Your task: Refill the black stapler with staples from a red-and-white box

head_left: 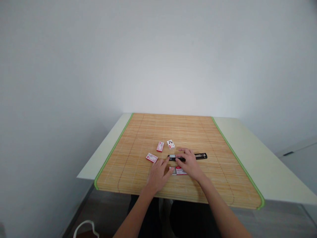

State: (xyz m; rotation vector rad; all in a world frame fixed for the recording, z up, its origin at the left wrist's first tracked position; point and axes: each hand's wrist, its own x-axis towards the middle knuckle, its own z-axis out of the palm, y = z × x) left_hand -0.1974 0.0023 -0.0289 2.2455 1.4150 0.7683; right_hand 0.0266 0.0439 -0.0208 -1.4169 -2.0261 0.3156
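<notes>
A long black stapler (201, 156) lies opened out flat across the mat, a silvery strip showing near its left end. My left hand (158, 173) rests with fingers apart, its index fingertip at the stapler's left end. The left thumb reaches the small red-and-white staple box (181, 171), whose left part looks pulled out as a tray. Over the stapler's middle, my right hand (189, 162) has its thumb and forefinger closed about the black body. That hand hides part of the stapler, and its wrist covers the box's right end.
Around the hands lie several small boxes: a red-and-white box (152, 157) at left, another box (160, 146) behind it, and a white box (170, 144) with a picture. The bamboo mat (173, 127) has green edges and covers the white table (252, 145). A wall stands behind.
</notes>
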